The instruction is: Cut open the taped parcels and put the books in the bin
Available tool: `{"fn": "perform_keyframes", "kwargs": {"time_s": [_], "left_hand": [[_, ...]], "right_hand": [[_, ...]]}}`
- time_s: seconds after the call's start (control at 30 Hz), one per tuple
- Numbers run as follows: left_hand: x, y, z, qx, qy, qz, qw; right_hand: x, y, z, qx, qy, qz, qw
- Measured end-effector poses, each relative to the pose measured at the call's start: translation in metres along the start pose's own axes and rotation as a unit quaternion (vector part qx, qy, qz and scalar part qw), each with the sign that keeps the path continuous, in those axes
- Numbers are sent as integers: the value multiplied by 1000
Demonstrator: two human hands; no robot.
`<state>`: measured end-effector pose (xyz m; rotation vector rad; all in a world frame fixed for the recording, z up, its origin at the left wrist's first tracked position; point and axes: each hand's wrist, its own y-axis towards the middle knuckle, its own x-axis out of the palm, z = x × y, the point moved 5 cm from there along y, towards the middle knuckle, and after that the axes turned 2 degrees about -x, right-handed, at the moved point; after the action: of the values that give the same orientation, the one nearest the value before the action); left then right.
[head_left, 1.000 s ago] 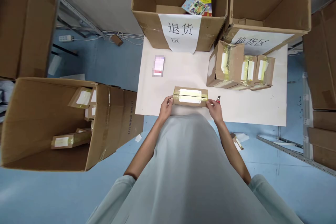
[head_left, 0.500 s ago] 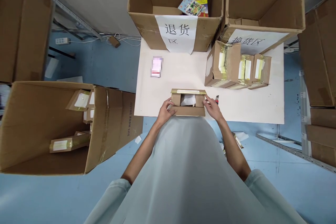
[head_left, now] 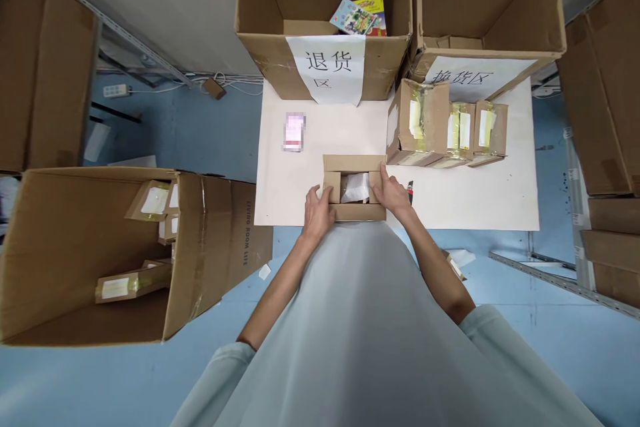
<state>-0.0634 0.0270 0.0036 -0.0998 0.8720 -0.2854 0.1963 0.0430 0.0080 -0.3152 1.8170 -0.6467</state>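
Observation:
A small cardboard box (head_left: 354, 213) lies at the table's front edge with its flaps folded outward. Inside it a white, film-like wrapped item (head_left: 356, 188) shows; what it wraps cannot be made out. My left hand (head_left: 319, 212) grips the box's left side, thumb on the side flap. On the right side, my right hand (head_left: 393, 192) holds the box by its flap, with the thumb over the top. A red and black box cutter (head_left: 411, 193) lies just right of my right hand, partly hidden by it.
Behind stand two large open cartons with paper signs, the left one (head_left: 270, 60) holding colourful booklets (head_left: 356, 16). Several taped parcels (head_left: 425, 123) stand at the right of the white table (head_left: 475, 203). A blurred pink card (head_left: 294, 132) lies left. A big carton (head_left: 215, 247) with parcels stands at far left.
The far flap, upright before with its tape strip showing, is now folded back flat. My right hand has shifted inward onto the right flap. The view has shifted slightly.

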Motion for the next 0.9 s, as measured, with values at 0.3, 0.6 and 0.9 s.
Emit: {"fn": "perform_keyframes", "kwargs": {"time_s": [0.3, 0.6, 0.9], "left_hand": [[30, 63, 93, 18, 197, -130, 972], [32, 83, 89, -88, 222, -159, 958], [-71, 52, 43, -208, -173, -73, 960]], "right_hand": [[2, -8, 4, 9, 1, -22, 1000], [2, -28, 4, 22, 51, -27, 998], [-13, -58, 20, -27, 251, 132, 958]]}}
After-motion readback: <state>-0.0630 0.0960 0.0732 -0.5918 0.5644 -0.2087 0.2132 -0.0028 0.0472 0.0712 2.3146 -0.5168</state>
